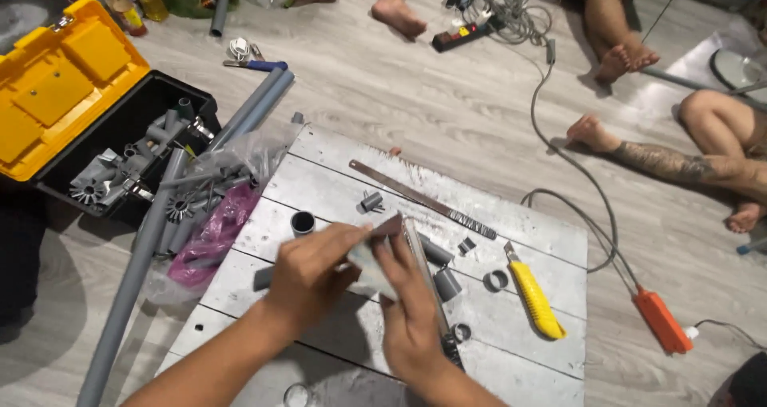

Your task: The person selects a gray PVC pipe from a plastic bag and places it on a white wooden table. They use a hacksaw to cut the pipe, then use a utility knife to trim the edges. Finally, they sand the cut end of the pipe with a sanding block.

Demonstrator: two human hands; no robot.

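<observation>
Hands [319, 271] gripping grey pipe [371, 267]

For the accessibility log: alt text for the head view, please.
Left hand and right hand hold a small grey flat piece over a whitewashed wooden board, beside a yellow utility knife, grey pipe offcuts and an open yellow-lidded toolbox.

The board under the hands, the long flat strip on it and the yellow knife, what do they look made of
Board: probably wood, painted white, worn, seams between planks.
Long flat strip: looks like bare metal, dull grey-brown, thin.
Yellow knife: glossy plastic body, likely metal blade tip.
</observation>
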